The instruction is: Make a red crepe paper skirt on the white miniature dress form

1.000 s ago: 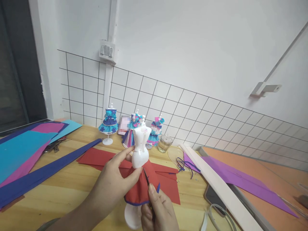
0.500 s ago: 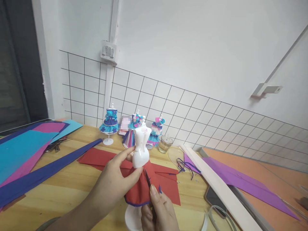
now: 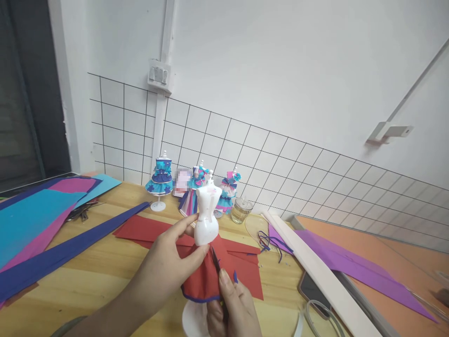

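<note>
Tool (image 3: 215,263), dark and pointed, is gripped in the right hand (image 3: 234,305), its tip directed up the front of the red skirt (image 3: 199,283); contact with the fabric cannot be confirmed. A small blue piece (image 3: 235,276) shows just beyond the right thumb. The skirt, edged in blue at the hem, sits below the hips of a white mannequin (image 3: 207,206), over a round white base (image 3: 192,318). The left hand (image 3: 164,262) grasps the mannequin at the hips, thumb in front and fingers partly hidden at its left side. Mannequin and skirt are at the centre of the wooden tabletop (image 3: 280,292). Behind them lie red sheets (image 3: 245,276), with thin blue strips (image 3: 265,241) to the right. Further back stand a lidded glass jar (image 3: 241,213) and three dressed mannequins (image 3: 159,178), the middle one partly hidden. A grid-lined wall (image 3: 266,159) rises behind.
</note>
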Motion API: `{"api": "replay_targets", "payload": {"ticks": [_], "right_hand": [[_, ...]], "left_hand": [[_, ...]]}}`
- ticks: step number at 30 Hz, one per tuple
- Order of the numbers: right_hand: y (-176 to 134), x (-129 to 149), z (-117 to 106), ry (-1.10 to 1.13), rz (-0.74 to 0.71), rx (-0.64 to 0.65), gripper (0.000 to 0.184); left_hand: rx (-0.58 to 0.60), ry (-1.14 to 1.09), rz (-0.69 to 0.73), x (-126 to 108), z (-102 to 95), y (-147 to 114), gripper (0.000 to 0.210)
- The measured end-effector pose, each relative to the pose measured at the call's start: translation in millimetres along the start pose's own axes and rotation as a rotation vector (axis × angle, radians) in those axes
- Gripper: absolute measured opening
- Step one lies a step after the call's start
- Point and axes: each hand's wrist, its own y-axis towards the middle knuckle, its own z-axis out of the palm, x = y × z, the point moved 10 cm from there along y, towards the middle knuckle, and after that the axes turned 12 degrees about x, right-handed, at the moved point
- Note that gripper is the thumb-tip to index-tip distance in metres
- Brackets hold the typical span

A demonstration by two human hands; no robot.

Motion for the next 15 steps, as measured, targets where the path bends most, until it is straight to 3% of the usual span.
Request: {"api": "replay_targets", "payload": {"ticks": [8, 15], "right_hand": [[0, 5, -1, -0.077, -0.033, -0.008, 0.06], [-5, 11, -6, -0.047, -0.048, -0.135, 0.057]], "left_hand": [[0.027, -0.05, -0.011, 2, 2.9, 1, 0.043], [0.065, -0.065, -0.001, -2, 5.3, 1, 0.041]]}}
